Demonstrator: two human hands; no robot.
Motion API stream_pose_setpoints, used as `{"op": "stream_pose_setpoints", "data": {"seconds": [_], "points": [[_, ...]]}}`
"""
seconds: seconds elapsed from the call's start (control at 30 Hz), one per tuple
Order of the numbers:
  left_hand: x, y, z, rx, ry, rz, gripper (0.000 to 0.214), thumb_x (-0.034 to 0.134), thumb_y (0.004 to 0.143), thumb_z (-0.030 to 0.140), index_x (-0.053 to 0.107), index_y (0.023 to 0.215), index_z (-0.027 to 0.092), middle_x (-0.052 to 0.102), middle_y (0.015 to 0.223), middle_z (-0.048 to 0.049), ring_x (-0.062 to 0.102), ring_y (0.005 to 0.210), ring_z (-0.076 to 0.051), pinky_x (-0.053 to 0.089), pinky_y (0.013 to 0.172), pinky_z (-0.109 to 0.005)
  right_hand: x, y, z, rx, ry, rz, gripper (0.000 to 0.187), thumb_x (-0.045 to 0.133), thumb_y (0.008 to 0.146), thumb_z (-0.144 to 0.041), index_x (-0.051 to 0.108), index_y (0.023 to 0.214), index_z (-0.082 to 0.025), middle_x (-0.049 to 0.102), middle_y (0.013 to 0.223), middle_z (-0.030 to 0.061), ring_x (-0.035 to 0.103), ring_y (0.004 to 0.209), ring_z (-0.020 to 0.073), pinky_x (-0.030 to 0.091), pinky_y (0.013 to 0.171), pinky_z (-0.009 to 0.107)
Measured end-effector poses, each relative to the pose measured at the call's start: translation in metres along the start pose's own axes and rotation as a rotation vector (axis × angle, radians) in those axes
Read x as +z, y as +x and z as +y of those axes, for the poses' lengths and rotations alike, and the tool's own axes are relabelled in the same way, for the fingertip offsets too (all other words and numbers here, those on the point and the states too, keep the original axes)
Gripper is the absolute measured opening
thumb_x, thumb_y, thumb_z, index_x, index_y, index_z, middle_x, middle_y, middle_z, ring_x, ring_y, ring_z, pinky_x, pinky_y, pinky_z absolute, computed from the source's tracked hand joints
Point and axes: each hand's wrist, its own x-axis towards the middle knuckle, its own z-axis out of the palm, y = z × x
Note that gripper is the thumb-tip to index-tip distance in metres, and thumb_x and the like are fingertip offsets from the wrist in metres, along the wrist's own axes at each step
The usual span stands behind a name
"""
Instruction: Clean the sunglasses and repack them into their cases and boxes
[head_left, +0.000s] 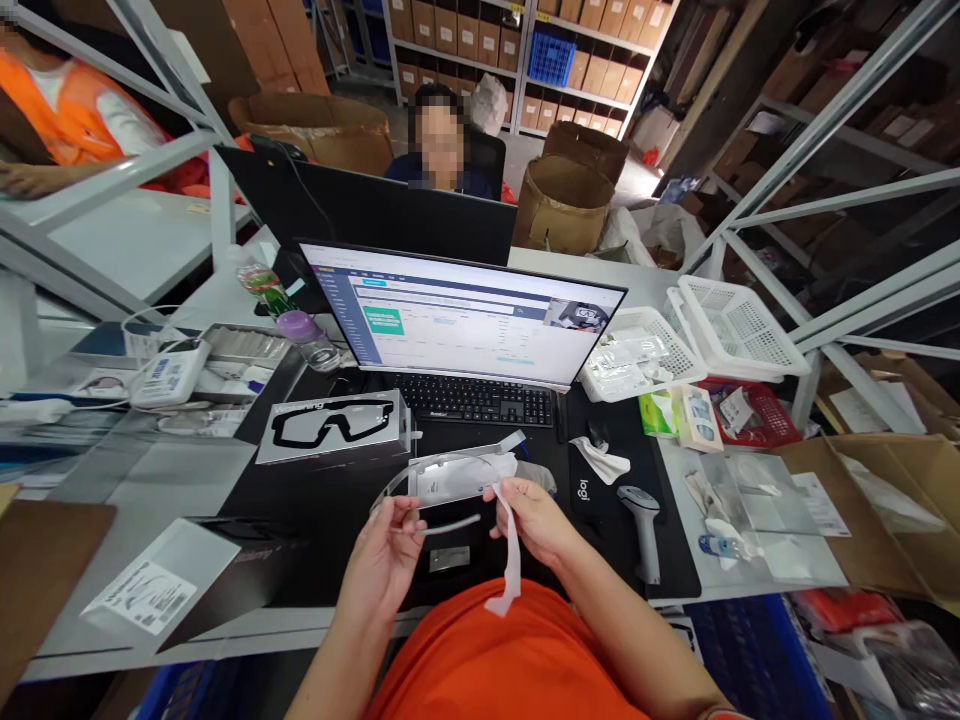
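Observation:
My left hand [384, 560] is closed on a pair of glasses with a clear frame, pinching them near one side; a pale temple arm [454, 525] sticks out to the right. Between finger and thumb of my right hand [536, 515] hangs a thin white tissue strip [513, 560], reaching down to the orange shirt. Just beyond both hands lies a white printed packet [450, 480], partly covered by the glasses and tissue. A small flat silvery packet [450, 559] rests on the black mat below the temple arm.
A box with a sunglasses picture [334, 430] stands before the keyboard [480, 402] and monitor [465, 320]. Another box [165, 585] is at left. A barcode scanner [641, 530], crumpled tissue [600, 462] and white baskets [645, 350] are right. A person [401, 176] sits behind the monitors.

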Motion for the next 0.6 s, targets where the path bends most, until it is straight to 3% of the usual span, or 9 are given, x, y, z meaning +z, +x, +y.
{"op": "stream_pose_setpoints", "data": {"seconds": [0.1,0.2,0.27,0.33,0.37,0.4,0.47,0.53,0.6], "points": [[-0.008,-0.001,0.006,0.002,0.157,-0.056,0.033,0.092,0.065,0.04,0.076,0.074,0.013,0.065,0.06,-0.0007,0.048,0.046,-0.005,0.051,0.049,-0.015,-0.016,-0.006,-0.009,0.035,-0.059,-0.042,0.056,0.073,0.077,-0.07,0.074,0.092,-0.015,0.055,0.056,-0.004,0.051,0.049,0.0102,0.053,0.055,0.025],[-0.013,-0.007,0.004,-0.034,0.309,-0.14,0.034,0.091,0.066,0.04,0.075,0.07,0.01,0.049,0.043,0.003,0.041,0.037,-0.006,0.041,0.039,-0.015,-0.028,-0.012,-0.02,-0.013,-0.138,-0.004,0.052,0.069,0.083,-0.066,0.075,0.095,-0.016,0.05,0.054,-0.0058,0.047,0.048,0.0088,0.051,0.056,0.024],[-0.014,-0.011,0.001,-0.042,0.383,-0.186,0.031,0.094,0.062,0.034,0.076,0.071,0.01,0.056,0.048,0.0003,0.044,0.037,-0.006,0.04,0.039,-0.016,-0.031,-0.017,-0.027,-0.067,-0.175,0.011,0.05,0.064,0.088,-0.064,0.075,0.099,-0.017,0.047,0.054,-0.0066,0.044,0.049,0.0086,0.052,0.06,0.025],[-0.014,-0.014,0.003,-0.041,0.423,-0.254,0.04,0.097,0.054,0.022,0.079,0.088,0.013,0.072,0.071,-0.0071,0.064,0.054,-0.013,0.052,0.055,-0.019,-0.031,-0.023,-0.033,-0.12,-0.185,-0.015,0.048,0.062,0.09,-0.063,0.075,0.102,-0.018,0.043,0.054,-0.0072,0.041,0.05,0.009,0.053,0.063,0.026],[-0.013,-0.015,0.006,-0.04,0.428,-0.314,0.055,0.097,0.051,0.015,0.078,0.103,0.016,0.076,0.089,-0.011,0.072,0.073,-0.019,0.057,0.069,-0.022,-0.03,-0.026,-0.035,-0.146,-0.188,-0.038,0.048,0.061,0.091,-0.062,0.075,0.102,-0.018,0.041,0.054,-0.0072,0.04,0.051,0.0093,0.052,0.063,0.026],[-0.013,-0.016,0.01,-0.033,0.424,-0.388,0.074,0.096,0.048,0.009,0.074,0.118,0.021,0.075,0.108,-0.0139,0.074,0.095,-0.025,0.057,0.084,-0.028,-0.028,-0.029,-0.037,-0.172,-0.198,-0.06,0.048,0.06,0.092,-0.062,0.076,0.102,-0.018,0.04,0.055,-0.007,0.039,0.051,0.0095,0.052,0.062,0.026],[-0.01,-0.017,0.021,0.0,0.425,-0.539,0.103,0.093,0.046,-0.001,0.059,0.14,0.029,0.062,0.139,-0.0158,0.058,0.13,-0.032,0.046,0.108,-0.037,-0.026,-0.035,-0.041,-0.202,-0.257,-0.111,0.049,0.059,0.093,-0.062,0.077,0.101,-0.017,0.045,0.058,-0.0048,0.041,0.052,0.0098,0.049,0.059,0.026],[-0.005,-0.018,0.032,0.043,0.479,-0.598,0.106,0.089,0.048,-0.004,0.056,0.143,0.028,0.055,0.147,-0.0156,0.047,0.141,-0.031,0.036,0.116,-0.036,-0.023,-0.039,-0.045,-0.206,-0.34,-0.16,0.049,0.057,0.094,-0.06,0.078,0.1,-0.017,0.057,0.066,-0.0003,0.047,0.053,0.0101,0.048,0.058,0.025],[0.003,-0.018,0.039,0.045,0.558,-0.542,0.087,0.088,0.049,-0.003,0.068,0.129,0.024,0.061,0.14,-0.0155,0.052,0.137,-0.03,0.037,0.115,-0.032,-0.02,-0.041,-0.048,-0.19,-0.397,-0.187,0.048,0.056,0.095,-0.059,0.079,0.101,-0.018,0.065,0.078,0.0035,0.052,0.056,0.0108,0.048,0.057,0.024]]}}
